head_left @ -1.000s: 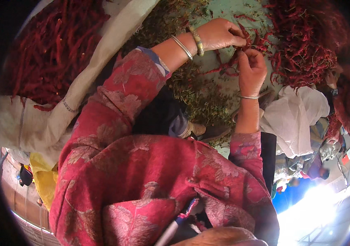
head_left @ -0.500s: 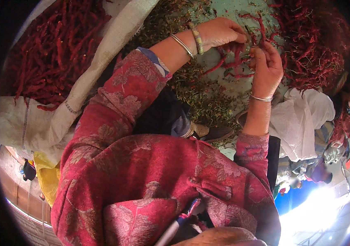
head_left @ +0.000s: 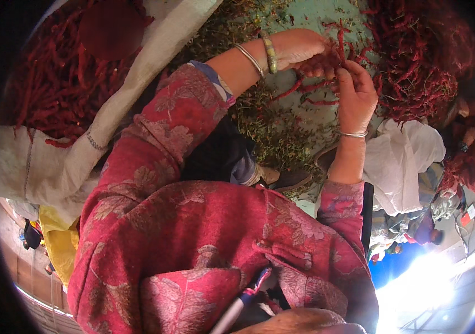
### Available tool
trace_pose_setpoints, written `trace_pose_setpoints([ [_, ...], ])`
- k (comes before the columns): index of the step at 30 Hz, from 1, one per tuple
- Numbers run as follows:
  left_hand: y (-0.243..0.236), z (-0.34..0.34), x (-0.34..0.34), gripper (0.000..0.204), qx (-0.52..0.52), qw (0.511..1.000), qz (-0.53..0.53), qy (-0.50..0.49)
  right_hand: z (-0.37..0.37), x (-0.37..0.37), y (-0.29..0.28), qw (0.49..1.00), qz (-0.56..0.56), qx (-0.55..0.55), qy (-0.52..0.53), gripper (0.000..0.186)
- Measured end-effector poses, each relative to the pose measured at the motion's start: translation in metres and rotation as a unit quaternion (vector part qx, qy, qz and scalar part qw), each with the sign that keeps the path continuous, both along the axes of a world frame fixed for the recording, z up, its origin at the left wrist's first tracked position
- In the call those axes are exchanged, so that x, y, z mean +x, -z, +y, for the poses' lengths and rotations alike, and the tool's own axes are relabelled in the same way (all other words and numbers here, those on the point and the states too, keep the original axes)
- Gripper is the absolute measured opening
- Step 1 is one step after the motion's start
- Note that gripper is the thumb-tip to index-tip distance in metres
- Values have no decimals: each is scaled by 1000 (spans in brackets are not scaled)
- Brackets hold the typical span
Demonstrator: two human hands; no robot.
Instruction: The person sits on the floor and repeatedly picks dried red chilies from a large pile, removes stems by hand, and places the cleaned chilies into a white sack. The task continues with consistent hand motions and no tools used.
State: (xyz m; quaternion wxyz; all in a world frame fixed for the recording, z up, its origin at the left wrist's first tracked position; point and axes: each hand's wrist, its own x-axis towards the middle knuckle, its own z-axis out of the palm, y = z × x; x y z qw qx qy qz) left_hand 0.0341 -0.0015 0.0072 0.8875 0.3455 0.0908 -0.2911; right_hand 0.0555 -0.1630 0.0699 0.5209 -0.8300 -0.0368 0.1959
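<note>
My left hand, with bangles at its wrist, is bent over some red chillies at the upper middle; its fingers are smeared by motion. Just to its right and lower, my right hand has thumb and forefinger pinched on a red chilli. Both hands are close together, above a pale green surface strewn with loose chillies and dried stalk bits.
At upper left lies a heap of chillies in a pale sack. Another stalky chilli heap is at upper right, above white cloth. A co-worker's hand shows at right. A shoe rests below the stalks.
My right hand moved right and up from a second ago, then slightly back left. My left hand shifted a little down, its fingers now blurred among the chillies.
</note>
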Motion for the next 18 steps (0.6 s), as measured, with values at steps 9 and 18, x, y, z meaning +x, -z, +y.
trace_pose_setpoints([
  [9, 11, -11, 3, 26, 235, 958, -143, -77, -3, 2, 8, 997, 70, -7, 6, 18],
  [18, 7, -11, 2, 26, 232, 965, -89, -84, -4, 2, 2, 986, 162, -26, -18, 20],
])
